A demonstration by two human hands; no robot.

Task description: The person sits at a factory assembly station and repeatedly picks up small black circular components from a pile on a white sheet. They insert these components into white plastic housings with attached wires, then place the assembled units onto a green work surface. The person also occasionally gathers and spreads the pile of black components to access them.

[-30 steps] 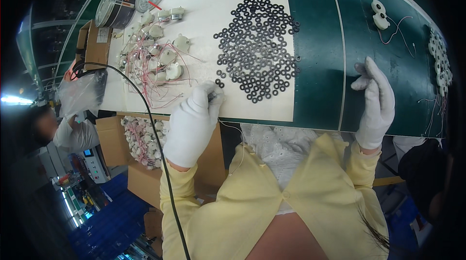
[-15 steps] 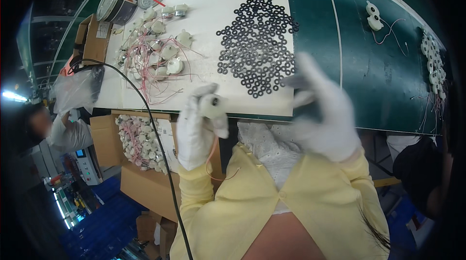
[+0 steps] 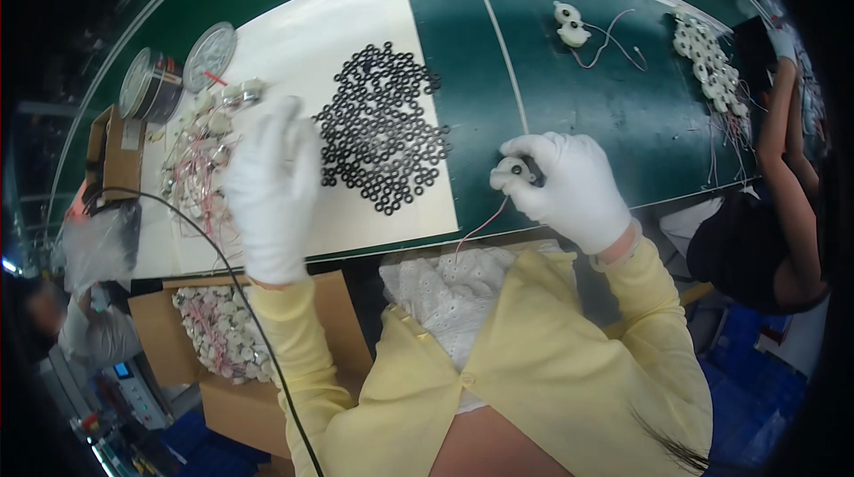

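Note:
My right hand (image 3: 578,188), in a white glove, pinches a small white motor (image 3: 513,169) above the green mat near the table's front edge. A black ring shows at the middle of the motor, and a thin pinkish wire hangs from it. My gloved left hand (image 3: 274,192) is over the white sheet, beside a heap of similar motors (image 3: 200,152) with tangled wires. Its fingers are stretched out, and no object shows in them. Between the hands lies a broad spread of small black rings (image 3: 382,121).
Two motors (image 3: 572,28) lie on the green mat, with a cluster of them (image 3: 709,63) farther right. A tin (image 3: 151,84) and a clear lid (image 3: 211,57) stand back left. Below the table is a carton of motors (image 3: 222,330). A black cable (image 3: 222,259) crosses the left side. Another person's arms (image 3: 783,121) reach in at right.
The motor has passed from my left hand to my right, which is now over the green mat. My left hand has gone left to the heap. The view has swung right.

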